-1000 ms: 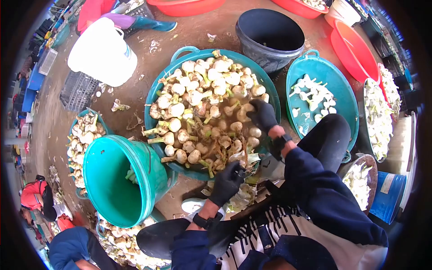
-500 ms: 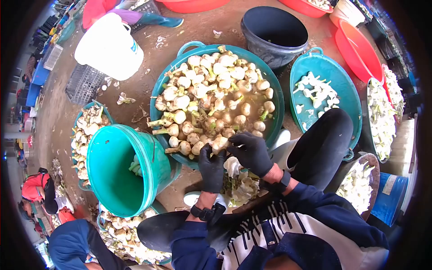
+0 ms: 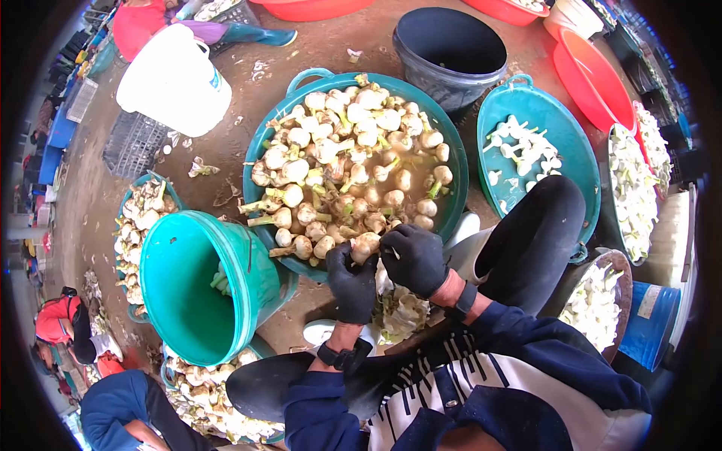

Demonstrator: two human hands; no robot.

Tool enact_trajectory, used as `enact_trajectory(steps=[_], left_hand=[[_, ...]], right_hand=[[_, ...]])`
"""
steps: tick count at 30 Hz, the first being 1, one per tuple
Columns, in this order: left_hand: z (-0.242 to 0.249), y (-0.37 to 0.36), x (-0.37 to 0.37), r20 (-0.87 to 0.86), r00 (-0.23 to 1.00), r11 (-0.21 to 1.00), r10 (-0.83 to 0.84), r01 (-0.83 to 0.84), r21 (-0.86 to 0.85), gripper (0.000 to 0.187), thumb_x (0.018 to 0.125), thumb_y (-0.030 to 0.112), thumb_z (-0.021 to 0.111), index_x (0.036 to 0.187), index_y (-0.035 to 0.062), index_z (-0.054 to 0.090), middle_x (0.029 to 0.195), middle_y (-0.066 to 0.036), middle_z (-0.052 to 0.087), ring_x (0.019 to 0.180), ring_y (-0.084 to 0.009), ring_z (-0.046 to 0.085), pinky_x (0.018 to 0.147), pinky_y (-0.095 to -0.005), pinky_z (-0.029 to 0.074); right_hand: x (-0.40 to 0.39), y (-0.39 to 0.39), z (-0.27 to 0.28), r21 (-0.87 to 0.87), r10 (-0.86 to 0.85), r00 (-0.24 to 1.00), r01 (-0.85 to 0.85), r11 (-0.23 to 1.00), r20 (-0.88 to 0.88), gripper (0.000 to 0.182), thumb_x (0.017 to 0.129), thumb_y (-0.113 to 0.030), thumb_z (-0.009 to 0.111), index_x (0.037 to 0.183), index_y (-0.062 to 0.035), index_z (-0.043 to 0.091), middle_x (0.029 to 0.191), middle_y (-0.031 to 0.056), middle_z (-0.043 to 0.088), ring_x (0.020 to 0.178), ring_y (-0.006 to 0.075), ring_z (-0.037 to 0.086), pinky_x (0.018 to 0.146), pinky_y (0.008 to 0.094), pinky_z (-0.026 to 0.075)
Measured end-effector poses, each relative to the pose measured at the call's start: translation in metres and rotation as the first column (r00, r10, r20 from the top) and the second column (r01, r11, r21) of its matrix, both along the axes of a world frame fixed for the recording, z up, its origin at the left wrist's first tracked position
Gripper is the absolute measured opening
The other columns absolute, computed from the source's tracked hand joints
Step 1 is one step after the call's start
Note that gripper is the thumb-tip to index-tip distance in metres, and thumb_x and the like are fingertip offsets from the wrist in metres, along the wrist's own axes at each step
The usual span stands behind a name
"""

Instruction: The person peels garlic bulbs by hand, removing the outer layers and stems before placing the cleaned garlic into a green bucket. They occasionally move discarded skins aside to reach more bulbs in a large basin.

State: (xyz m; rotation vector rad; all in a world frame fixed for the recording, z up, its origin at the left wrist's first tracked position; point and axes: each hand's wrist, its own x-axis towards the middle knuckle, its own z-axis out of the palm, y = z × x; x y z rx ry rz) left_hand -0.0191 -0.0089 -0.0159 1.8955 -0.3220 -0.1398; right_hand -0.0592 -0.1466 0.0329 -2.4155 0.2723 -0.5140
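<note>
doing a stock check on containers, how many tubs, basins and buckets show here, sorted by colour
Teal plastic basins and buckets: 4, namely the large teal basin, the side teal basin, the tipped teal bucket and the small teal tub
Red plastic basins: 3
Dark round bucket: 1
White plastic bucket: 1
Blue drum: 1
Total: 10; others at the edges are too cropped to count.

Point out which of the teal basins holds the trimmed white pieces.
The smaller teal basin on the right, beside the black bucket; the big middle basin holds untrimmed bulbs in muddy water.
</note>
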Motion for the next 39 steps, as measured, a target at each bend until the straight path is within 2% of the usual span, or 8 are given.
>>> enact_trajectory(steps=[9, 14, 17, 23, 26, 29, 32, 39], left_hand=[[0.019, 0.007, 0.015, -0.256, 0.945, 0.955, -0.203, 0.133, -0.266, 0.039, 0.074, -0.003, 0.073, 0.109, 0.0000, 0.055, 0.104, -0.008, 0.060, 0.096, -0.0155, 0.059, 0.082, -0.0291, 0.050], [0.019, 0.014, 0.015, -0.460, 0.793, 0.842, -0.400, 0.119, -0.525, 0.044, 0.082, -0.003, 0.064, 0.124, 0.0004, 0.050, 0.114, -0.009, 0.059, 0.102, -0.0167, 0.059, 0.085, -0.0308, 0.051], [0.019, 0.013, 0.011, -0.575, 0.653, 0.706, -0.493, -0.086, -0.703, 0.046, 0.086, 0.002, 0.060, 0.131, 0.0011, 0.045, 0.119, -0.011, 0.057, 0.104, -0.0213, 0.059, 0.087, -0.0325, 0.052], [0.022, 0.011, 0.019, -0.581, 0.598, 0.696, -0.552, -0.053, -0.716, 0.046, 0.091, 0.010, 0.056, 0.134, 0.0001, 0.042, 0.117, -0.012, 0.058, 0.105, -0.0208, 0.059, 0.083, -0.0332, 0.053], [0.022, 0.008, 0.018, -0.592, 0.570, 0.694, -0.571, -0.051, -0.718, 0.048, 0.090, 0.011, 0.058, 0.133, -0.0003, 0.042, 0.115, -0.012, 0.058, 0.101, -0.0186, 0.059, 0.082, -0.0307, 0.052], [0.011, 0.007, 0.011, -0.523, 0.717, 0.826, -0.460, 0.130, -0.548, 0.049, 0.088, 0.012, 0.062, 0.132, -0.0010, 0.044, 0.113, -0.010, 0.058, 0.096, -0.0160, 0.059, 0.080, -0.0278, 0.052], [0.026, 0.005, 0.010, -0.583, 0.687, 0.858, -0.433, 0.116, -0.501, 0.046, 0.085, 0.013, 0.065, 0.126, -0.0014, 0.050, 0.107, -0.008, 0.061, 0.091, -0.0138, 0.059, 0.078, -0.0269, 0.051], [0.030, 0.008, 0.017, -0.495, 0.705, 0.857, -0.507, 0.473, -0.203, 0.038, 0.079, 0.010, 0.069, 0.113, -0.0036, 0.058, 0.095, -0.005, 0.065, 0.089, -0.0115, 0.059, 0.081, -0.0279, 0.049]], right_hand=[[-0.004, -0.022, -0.016, 0.354, -0.102, 0.983, 0.150, 0.923, -0.152, 0.014, 0.068, -0.016, 0.066, 0.073, -0.0034, 0.067, 0.071, 0.0141, 0.065, 0.063, 0.0320, 0.064, 0.061, 0.0374, 0.052], [-0.012, -0.055, -0.045, 0.228, -0.185, 0.928, 0.266, 0.937, -0.322, 0.018, 0.071, -0.017, 0.063, 0.081, -0.0030, 0.070, 0.074, 0.0170, 0.066, 0.068, 0.0315, 0.067, 0.065, 0.0372, 0.052], [-0.014, -0.063, -0.049, 0.223, -0.115, 0.951, 0.183, 0.957, -0.287, 0.018, 0.072, -0.012, 0.062, 0.085, -0.0019, 0.069, 0.078, 0.0168, 0.067, 0.073, 0.0318, 0.067, 0.069, 0.0370, 0.052], [-0.007, -0.044, 0.008, 0.450, 0.206, 0.977, -0.208, 0.869, 0.054, 0.019, 0.073, -0.007, 0.068, 0.091, -0.0025, 0.069, 0.085, 0.0126, 0.068, 0.081, 0.0295, 0.065, 0.076, 0.0347, 0.052], [-0.009, -0.037, 0.000, 0.528, 0.231, 0.973, -0.187, 0.828, -0.019, 0.019, 0.073, -0.008, 0.071, 0.091, -0.0022, 0.069, 0.086, 0.0126, 0.068, 0.081, 0.0282, 0.066, 0.075, 0.0339, 0.052], [-0.013, -0.031, -0.011, 0.466, 0.204, 0.978, -0.166, 0.869, -0.032, 0.018, 0.072, -0.011, 0.073, 0.088, -0.0040, 0.069, 0.084, 0.0114, 0.068, 0.078, 0.0294, 0.065, 0.068, 0.0364, 0.052], [-0.017, -0.024, -0.003, 0.337, 0.179, 0.982, -0.151, 0.930, -0.054, 0.013, 0.074, -0.012, 0.071, 0.084, -0.0050, 0.067, 0.079, 0.0112, 0.066, 0.074, 0.0318, 0.064, 0.063, 0.0389, 0.051], [-0.019, -0.018, -0.005, 0.218, 0.153, 0.982, -0.127, 0.968, -0.106, 0.010, 0.074, -0.011, 0.065, 0.078, -0.0043, 0.059, 0.074, 0.0148, 0.062, 0.068, 0.0366, 0.060, 0.059, 0.0430, 0.049]])
